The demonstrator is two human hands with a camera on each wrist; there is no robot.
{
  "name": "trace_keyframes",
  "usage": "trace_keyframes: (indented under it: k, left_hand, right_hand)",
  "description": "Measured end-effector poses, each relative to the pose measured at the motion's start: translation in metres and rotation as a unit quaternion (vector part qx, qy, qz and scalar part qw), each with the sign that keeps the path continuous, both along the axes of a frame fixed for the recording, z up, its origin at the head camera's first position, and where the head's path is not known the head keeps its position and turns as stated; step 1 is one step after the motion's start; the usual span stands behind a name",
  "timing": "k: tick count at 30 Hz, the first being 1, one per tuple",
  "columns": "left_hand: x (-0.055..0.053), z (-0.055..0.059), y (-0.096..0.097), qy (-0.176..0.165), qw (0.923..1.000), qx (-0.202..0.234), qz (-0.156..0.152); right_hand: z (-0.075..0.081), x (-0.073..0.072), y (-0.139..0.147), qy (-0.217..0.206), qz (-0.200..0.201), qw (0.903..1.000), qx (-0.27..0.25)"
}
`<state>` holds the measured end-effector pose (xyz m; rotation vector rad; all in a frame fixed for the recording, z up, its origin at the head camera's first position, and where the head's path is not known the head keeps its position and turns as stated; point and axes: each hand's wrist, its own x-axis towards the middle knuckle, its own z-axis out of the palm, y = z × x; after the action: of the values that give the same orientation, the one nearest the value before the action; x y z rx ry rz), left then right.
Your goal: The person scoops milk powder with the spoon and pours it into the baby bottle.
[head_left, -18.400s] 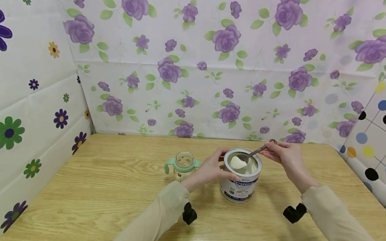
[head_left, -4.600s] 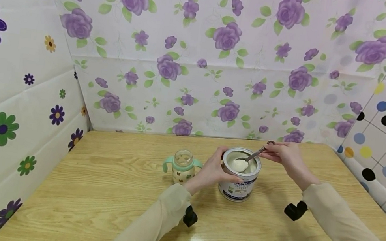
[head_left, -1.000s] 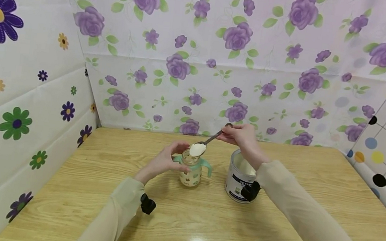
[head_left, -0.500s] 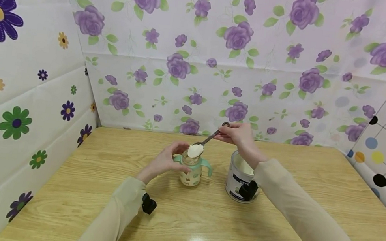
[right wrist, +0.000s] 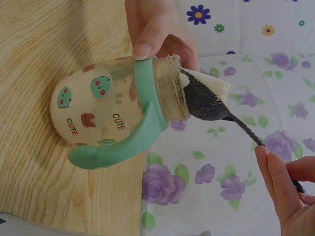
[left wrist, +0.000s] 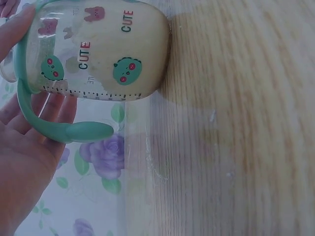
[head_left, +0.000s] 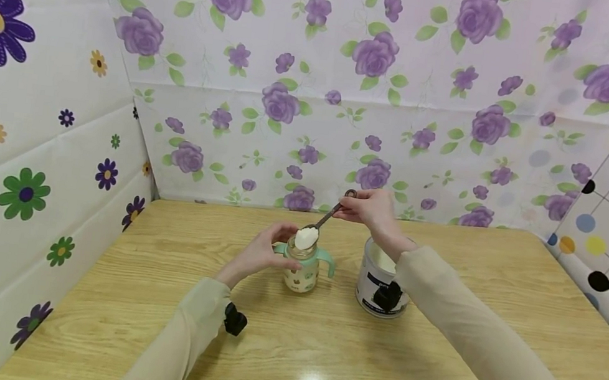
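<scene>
A clear baby bottle [head_left: 299, 282] with green handles and no lid stands upright on the table. My left hand [head_left: 260, 254] grips it around the neck and green collar, thumb in front. In the left wrist view, pale contents show inside the bottle [left wrist: 106, 54]. My right hand [head_left: 374, 212] pinches the handle end of a dark spoon [head_left: 328, 216], which slopes down to the left. White powder [head_left: 307, 238] is heaped in the spoon's bowl, right over the bottle mouth. The right wrist view has the spoon's underside [right wrist: 204, 103] at the bottle's rim.
To the right of the bottle stands an open can [head_left: 373, 282] of pale powder, partly hidden behind the right forearm and its black wrist camera. Flowered cloth [head_left: 301, 120] hangs at the table's back edge. Small white specks [left wrist: 212, 116] lie on the wooden table.
Earlier the left hand held the can while the spoon scooped inside it. The left hand now holds the bottle, and the loaded spoon has shifted slightly left over its mouth.
</scene>
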<state>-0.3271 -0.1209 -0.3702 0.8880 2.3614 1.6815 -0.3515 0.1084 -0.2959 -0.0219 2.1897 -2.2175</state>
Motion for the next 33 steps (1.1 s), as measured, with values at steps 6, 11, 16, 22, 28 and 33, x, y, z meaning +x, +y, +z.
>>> trace_keyframes:
  k: [6,11,16,22,28,33]
  left_hand:
    - [-0.001,0.001,0.001,-0.001,1.0000,-0.003,0.001]
    - [-0.001,0.000,0.001,-0.005,1.0000,-0.002,0.002]
    - [-0.001,0.000,0.001,-0.002,1.0000,-0.003,0.003]
    - [-0.001,0.000,0.001,0.003,0.9999,-0.010,0.007]
    - [0.000,0.000,0.000,0.002,0.9999,-0.010,0.002]
    - [-0.001,0.000,0.000,-0.004,1.0000,-0.009,0.001]
  right_hand:
    - [0.000,-0.002,-0.005,0.013,0.007,0.9997,0.020]
    - [-0.001,-0.002,-0.010,0.022,0.020,0.9985,0.046]
    - [-0.003,-0.001,-0.012,0.024,0.022,0.9978,0.058]
    - [-0.010,-0.002,-0.014,0.030,0.028,0.9977,0.054]
    - [-0.014,-0.001,-0.013,0.032,0.031,0.9978,0.048]
    - [-0.015,0.000,-0.012,0.025,0.036,0.9987,0.025]
